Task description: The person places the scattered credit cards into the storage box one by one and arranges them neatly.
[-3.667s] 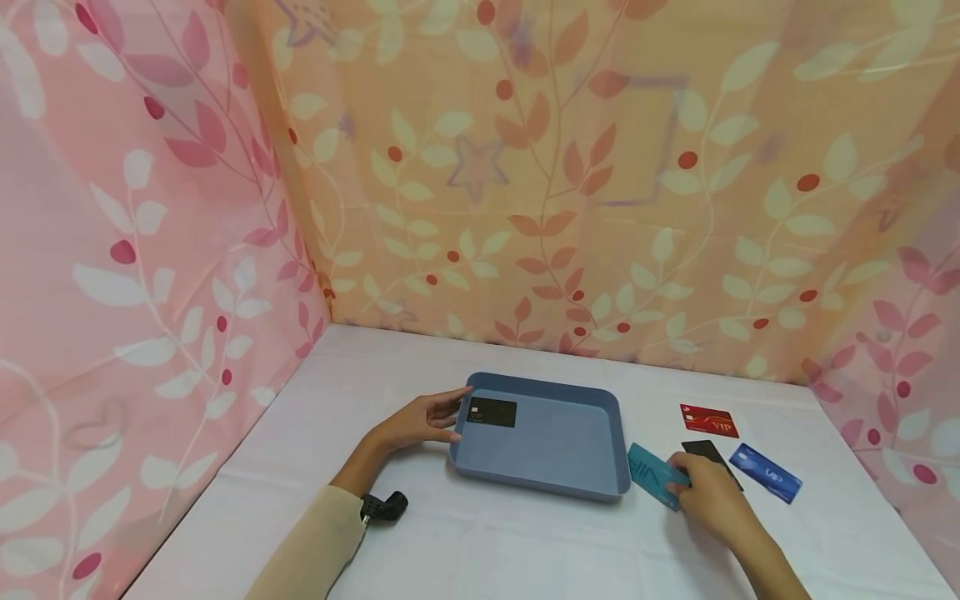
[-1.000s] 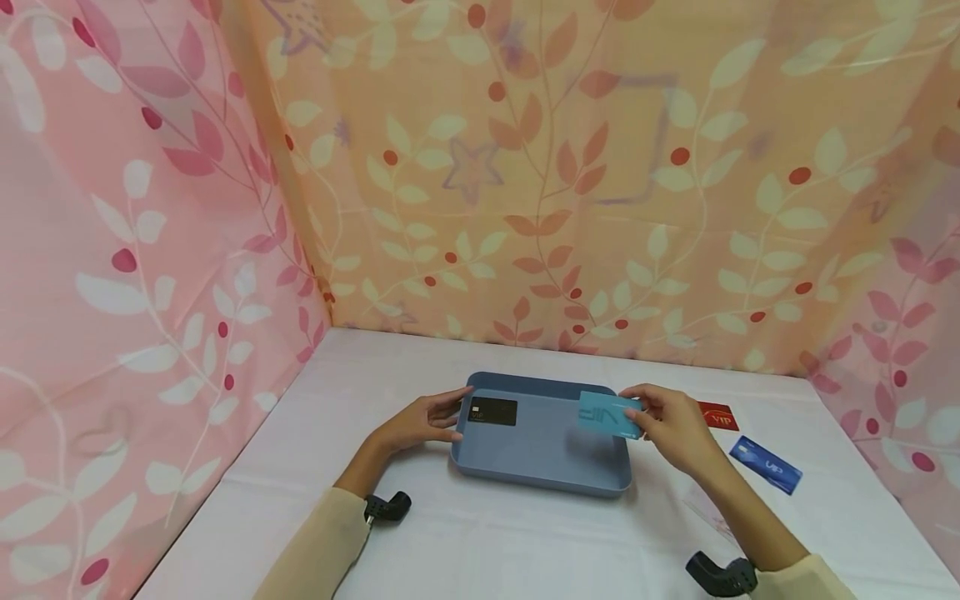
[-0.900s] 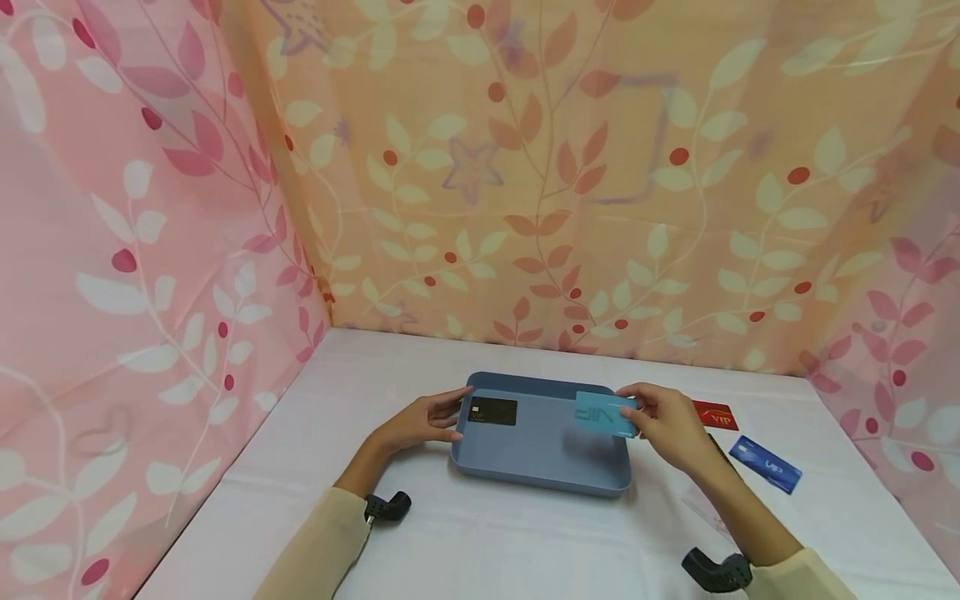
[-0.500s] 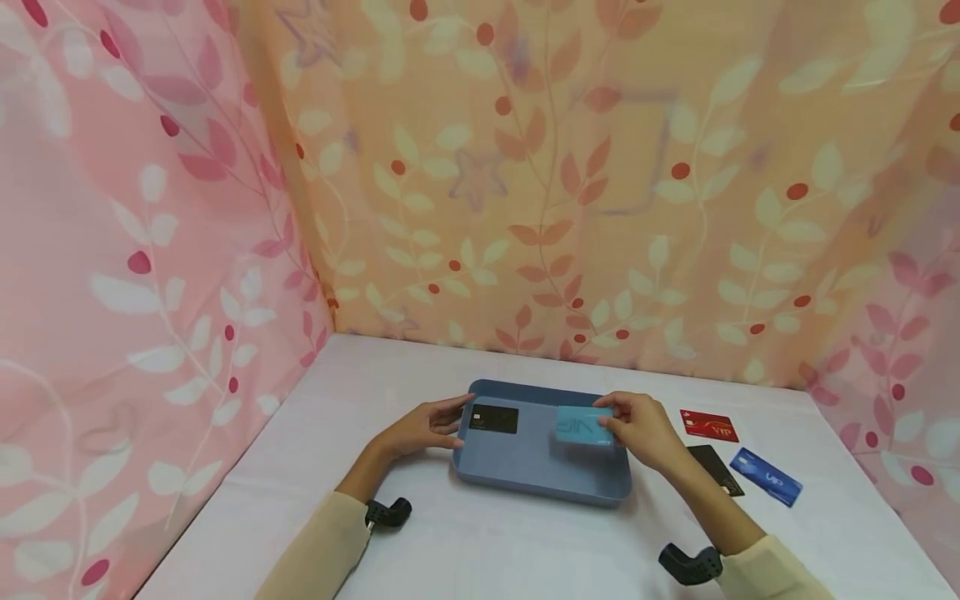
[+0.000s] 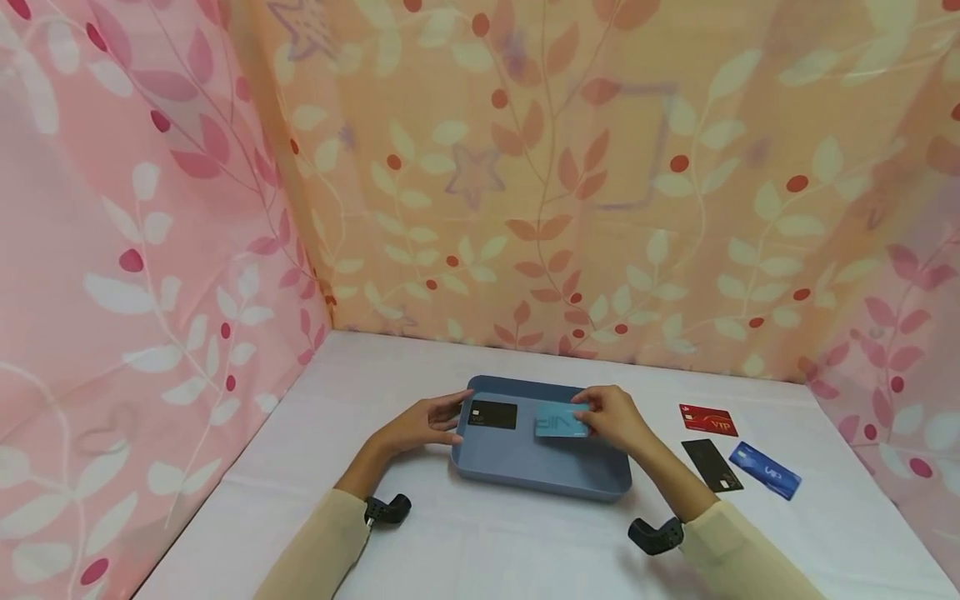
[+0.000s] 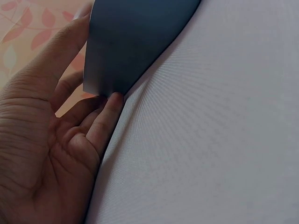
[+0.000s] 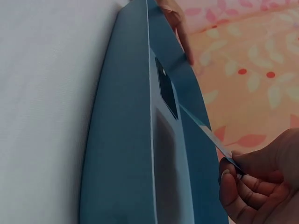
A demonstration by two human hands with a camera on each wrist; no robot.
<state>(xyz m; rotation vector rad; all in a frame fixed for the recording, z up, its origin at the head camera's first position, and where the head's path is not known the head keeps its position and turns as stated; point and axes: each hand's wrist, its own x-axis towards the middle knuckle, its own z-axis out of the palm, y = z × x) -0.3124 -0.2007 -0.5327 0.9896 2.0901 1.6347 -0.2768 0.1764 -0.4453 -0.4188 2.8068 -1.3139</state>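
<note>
My right hand (image 5: 617, 418) pinches a light-blue VIP card (image 5: 557, 420) by its right end, above the middle of the blue-grey tray (image 5: 525, 479). In the right wrist view the card (image 7: 205, 129) is edge-on and slanted, raised over the tray floor. A black VIP card (image 5: 492, 414) lies flat in the tray's left back part. With fingers fairly straight, my left hand (image 5: 420, 425) touches the tray's left side. The left wrist view shows fingertips of that hand (image 6: 60, 135) against the tray wall (image 6: 131, 42).
Right of the tray, a red VIP card (image 5: 708, 420), a second black card (image 5: 712, 465) and a blue VIP card (image 5: 765, 471) lie on the white-covered table (image 5: 480, 542). Floral curtains (image 5: 465, 183) enclose the back and sides.
From beside the tray's right edge, my right hand has carried the light-blue card leftward over the tray, near the black card. My left hand has stayed at the tray's left side.
</note>
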